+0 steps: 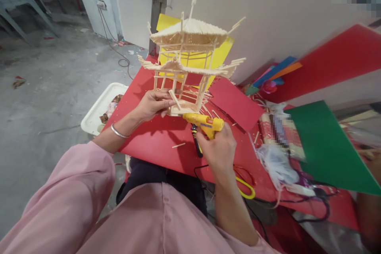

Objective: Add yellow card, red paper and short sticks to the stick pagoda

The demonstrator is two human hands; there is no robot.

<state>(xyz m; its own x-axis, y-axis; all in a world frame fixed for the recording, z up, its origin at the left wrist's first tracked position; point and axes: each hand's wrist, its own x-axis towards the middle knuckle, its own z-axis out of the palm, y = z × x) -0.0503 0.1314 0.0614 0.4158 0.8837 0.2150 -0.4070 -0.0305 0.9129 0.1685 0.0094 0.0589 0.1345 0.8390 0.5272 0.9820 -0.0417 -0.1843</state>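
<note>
A two-tiered pagoda model built from thin wooden sticks stands on a red table. My left hand is closed on the front left of its base, with the fingertips partly hidden. A short flat stick leans at a slant beside those fingers; whether they touch it I cannot tell. In my right hand is a yellow hot glue gun, its nozzle pointing left at the front edge of the base. Pliers with black and yellow handles lie just below the glue gun.
Loose sticks are scattered on the table. Yellow-handled scissors lie near the front edge, by black cords. Right of the model are red card, a plastic bag and a green sheet. A white tray sits at left.
</note>
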